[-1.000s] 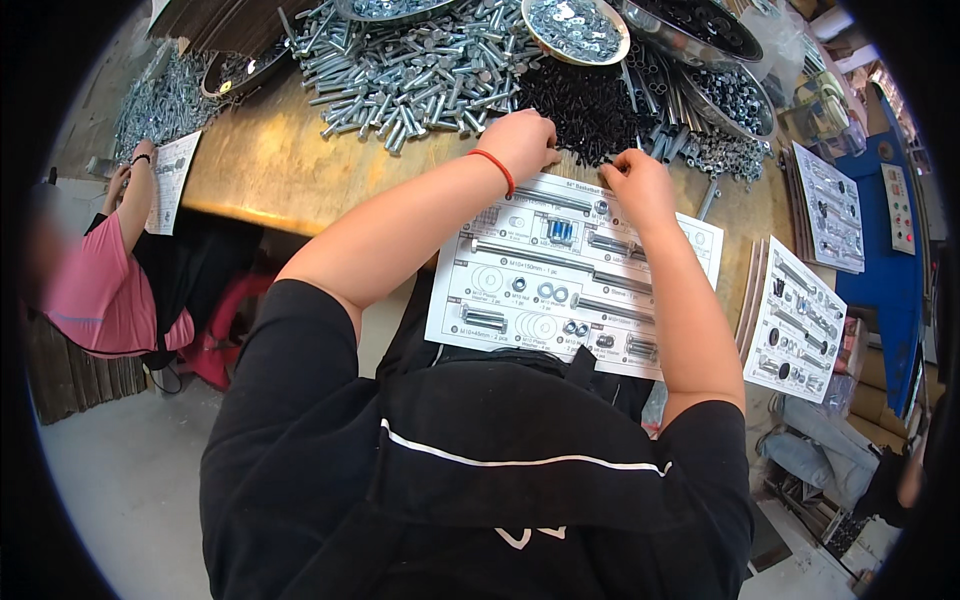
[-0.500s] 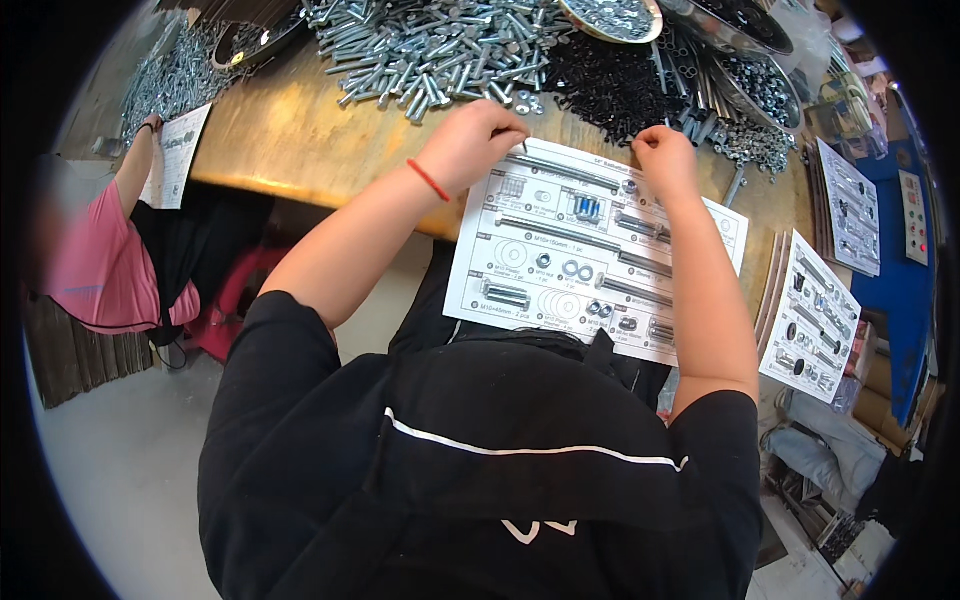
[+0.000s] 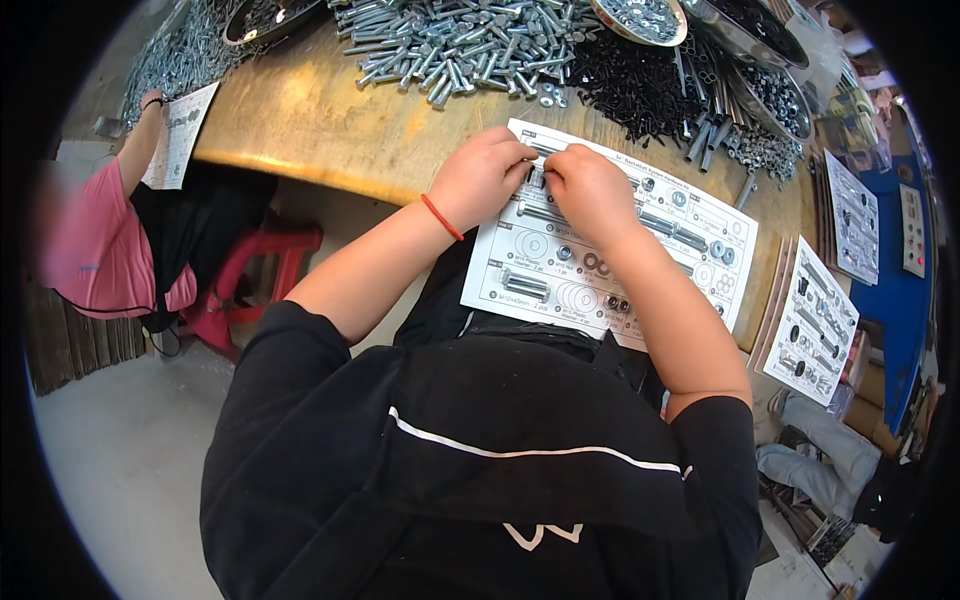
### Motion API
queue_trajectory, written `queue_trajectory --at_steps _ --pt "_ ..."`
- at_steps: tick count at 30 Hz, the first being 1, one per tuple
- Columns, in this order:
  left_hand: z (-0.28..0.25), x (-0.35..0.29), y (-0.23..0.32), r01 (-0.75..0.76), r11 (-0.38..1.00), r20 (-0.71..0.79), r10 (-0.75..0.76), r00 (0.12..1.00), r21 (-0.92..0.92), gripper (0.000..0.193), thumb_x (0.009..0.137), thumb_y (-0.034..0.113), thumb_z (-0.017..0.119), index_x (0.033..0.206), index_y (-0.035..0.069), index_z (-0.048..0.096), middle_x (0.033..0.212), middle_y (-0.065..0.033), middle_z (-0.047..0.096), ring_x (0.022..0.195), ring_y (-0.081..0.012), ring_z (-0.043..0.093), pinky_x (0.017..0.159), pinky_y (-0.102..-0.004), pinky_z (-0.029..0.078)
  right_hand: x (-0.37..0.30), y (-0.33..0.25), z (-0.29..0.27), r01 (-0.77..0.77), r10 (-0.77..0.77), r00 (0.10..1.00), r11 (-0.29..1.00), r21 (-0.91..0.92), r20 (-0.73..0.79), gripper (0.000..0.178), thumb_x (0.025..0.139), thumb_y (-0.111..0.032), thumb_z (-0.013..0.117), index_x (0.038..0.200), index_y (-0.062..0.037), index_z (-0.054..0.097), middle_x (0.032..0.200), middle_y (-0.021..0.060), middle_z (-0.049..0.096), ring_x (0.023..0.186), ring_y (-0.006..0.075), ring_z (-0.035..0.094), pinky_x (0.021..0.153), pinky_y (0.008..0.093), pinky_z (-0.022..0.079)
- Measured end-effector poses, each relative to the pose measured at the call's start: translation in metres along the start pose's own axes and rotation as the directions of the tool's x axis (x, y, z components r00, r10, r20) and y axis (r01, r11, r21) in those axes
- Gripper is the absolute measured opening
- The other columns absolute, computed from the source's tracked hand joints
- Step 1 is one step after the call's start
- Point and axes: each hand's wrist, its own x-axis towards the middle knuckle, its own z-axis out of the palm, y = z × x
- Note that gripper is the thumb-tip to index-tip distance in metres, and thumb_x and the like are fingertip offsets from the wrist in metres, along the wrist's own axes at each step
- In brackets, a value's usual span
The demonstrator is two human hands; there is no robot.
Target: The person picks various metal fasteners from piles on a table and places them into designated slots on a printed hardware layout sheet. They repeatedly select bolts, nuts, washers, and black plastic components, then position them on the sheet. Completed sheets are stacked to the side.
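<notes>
On the white printed card (image 3: 480, 285), which shows pictures of bolts, nuts and washers, my two hands meet near the upper left. My left hand (image 3: 487, 178) is closed in a pinch at the card's top left; a red band circles that wrist. Close beside it, my right hand (image 3: 595, 195) is also pinched, its fingertips almost touching the left ones. Small dark bits show by the fingertips, but I cannot make out what either hand holds. My right hand and forearm cover the middle of the card.
Beyond the card lie a heap of silver bolts (image 3: 470, 45), a pile of small black screws (image 3: 635, 90) and metal tubes (image 3: 708, 140). A bowl of washers (image 3: 645, 18) stands behind. More printed cards (image 3: 808, 320) are at right. At left, a person in pink (image 3: 110, 250) touches another card.
My right hand has moved left from the screw pile's edge to beside my left hand. My left hand is slightly lower, still pinched. The view has shifted a little.
</notes>
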Motion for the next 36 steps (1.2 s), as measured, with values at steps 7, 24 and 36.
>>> queue_trajectory --at_steps 7,24,36 --pt "-0.005 -0.016 -0.002 0.055 0.995 0.127 -0.045 0.991 -0.078 0.013 0.082 0.016 0.068 0.091 0.007 0.069 0.087 -0.0113 0.063 0.084 -0.0305 0.062 0.075 -0.04 0.05 -0.001 -0.004 0.004 -0.06 0.06 0.998 0.994 0.087 0.002 0.012 0.087 -0.012 0.058 0.087 -0.0049 0.068 0.088 0.0106 0.064 0.084 0.0315 0.063 0.074 0.0413 0.052" --pt "-0.024 -0.007 -0.017 0.266 0.937 0.059 -0.259 0.964 -0.226 0.024 0.075 0.011 0.077 0.097 0.005 0.07 0.086 -0.0079 0.061 0.073 -0.0182 0.06 0.068 -0.0309 0.051 -0.01 -0.004 -0.011 -0.115 0.101 0.992 0.966 0.229 0.071 0.014 0.084 -0.014 0.064 0.095 -0.0074 0.066 0.092 0.0106 0.064 0.084 0.0299 0.064 0.074 0.0394 0.051" --pt "0.059 0.122 0.012 -0.063 0.95 0.256 -0.018 0.966 0.305 0.019 0.085 0.02 0.065 0.101 0.015 0.071 0.102 -0.0055 0.064 0.098 -0.0264 0.063 0.083 -0.0387 0.053 0.013 0.101 -0.039 -0.514 0.508 0.858 0.846 -0.142 -0.075 0.023 0.084 -0.028 0.065 0.088 -0.0052 0.065 0.096 0.0136 0.067 0.091 0.0333 0.064 0.077 0.0438 0.051"
